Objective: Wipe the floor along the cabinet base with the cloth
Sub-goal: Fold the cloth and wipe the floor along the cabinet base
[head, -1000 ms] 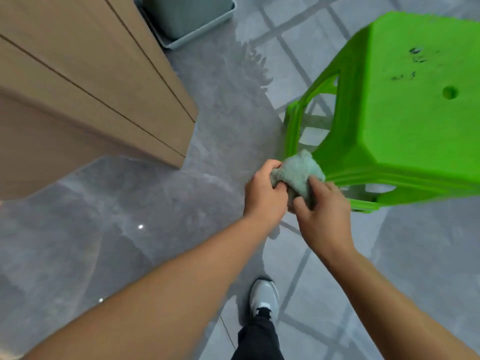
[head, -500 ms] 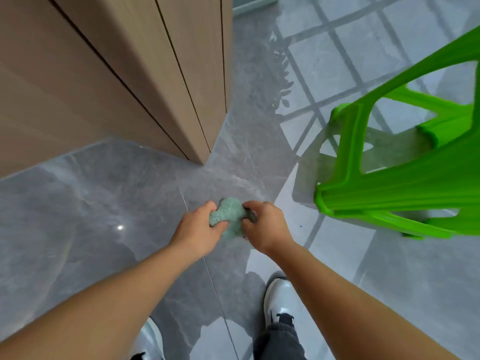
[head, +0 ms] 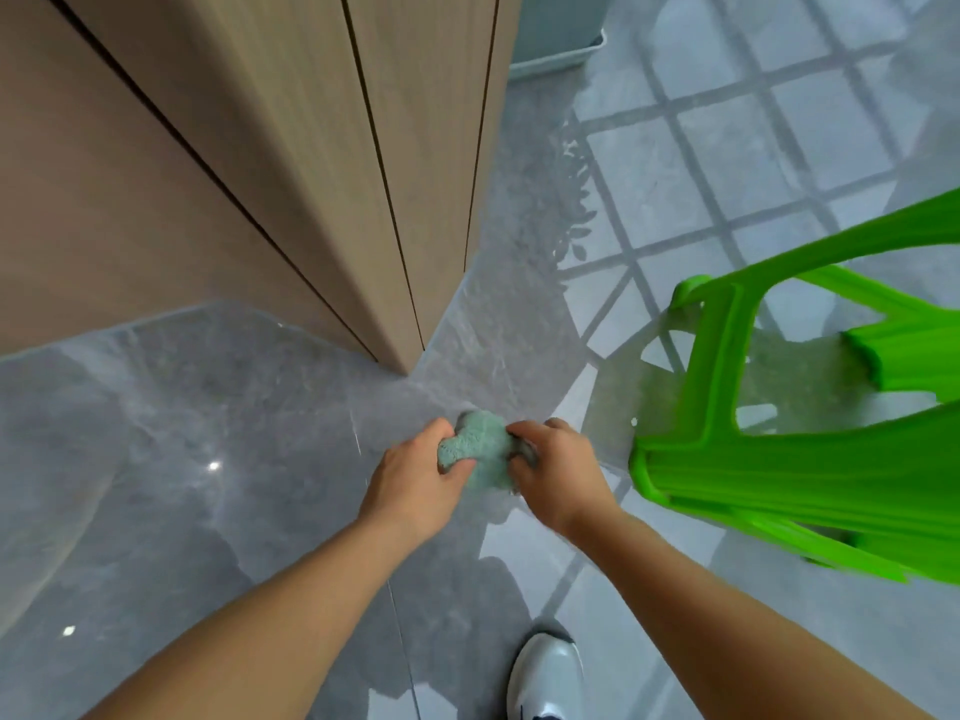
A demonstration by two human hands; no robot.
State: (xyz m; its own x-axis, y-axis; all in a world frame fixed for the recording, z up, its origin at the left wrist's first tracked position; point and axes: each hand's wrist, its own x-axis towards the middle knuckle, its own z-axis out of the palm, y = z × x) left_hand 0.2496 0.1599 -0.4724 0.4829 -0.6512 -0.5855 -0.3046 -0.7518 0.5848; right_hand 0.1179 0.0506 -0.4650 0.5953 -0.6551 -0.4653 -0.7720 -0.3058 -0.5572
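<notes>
A bunched pale green cloth [head: 480, 452] is held between both hands above the glossy grey floor [head: 182, 433]. My left hand [head: 415, 483] grips its left side and my right hand [head: 558, 478] grips its right side. The wooden cabinet [head: 311, 163] rises at the upper left, and its bottom corner meets the floor just beyond the cloth. The cloth is apart from the cabinet base and hangs in the air, not on the floor.
A bright green plastic stool [head: 810, 459] stands close on the right. A pale bin base [head: 558, 39] sits behind the cabinet at the top. My white shoe [head: 545, 672] is at the bottom, on the floor.
The view has swung from the stool toward the cabinet corner. Both hands, still holding the cloth, have come away from the stool and now sit below the corner.
</notes>
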